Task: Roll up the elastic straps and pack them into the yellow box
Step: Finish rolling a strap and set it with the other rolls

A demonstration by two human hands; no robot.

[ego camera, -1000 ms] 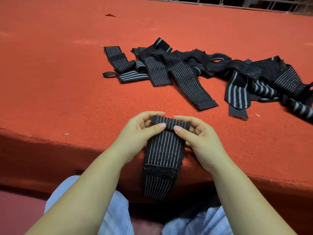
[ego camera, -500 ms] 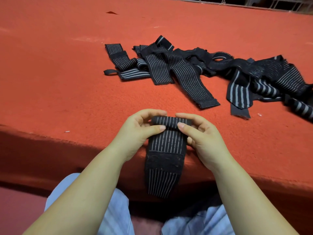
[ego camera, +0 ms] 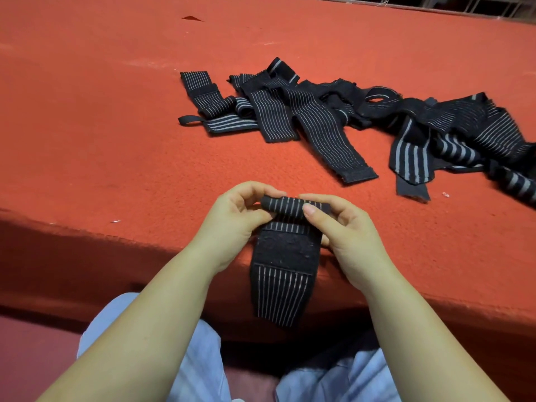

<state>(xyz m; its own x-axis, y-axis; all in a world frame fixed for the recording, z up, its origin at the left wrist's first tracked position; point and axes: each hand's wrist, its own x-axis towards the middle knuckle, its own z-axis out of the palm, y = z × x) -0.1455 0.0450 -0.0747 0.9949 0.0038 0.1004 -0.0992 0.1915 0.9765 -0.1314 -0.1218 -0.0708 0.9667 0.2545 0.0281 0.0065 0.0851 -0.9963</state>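
Observation:
A black elastic strap with thin grey stripes lies over the front edge of the red surface. Its far end is wound into a small roll. My left hand pinches the roll's left end. My right hand pinches its right end, with the thumb on top. The strap's loose tail, with a fuzzy black patch, hangs down over the edge towards my lap. A heap of several unrolled black striped straps lies further back, from the centre to the right edge. No yellow box is in view.
The red felt-covered surface stretches left and back, with its front edge dropping off near my knees. A pale railing runs along the far right top. Light blue trousers show below.
The roll has grown by a turn or so. The fuzzy patch has moved up closer to my fingers, and the hanging tail has become shorter.

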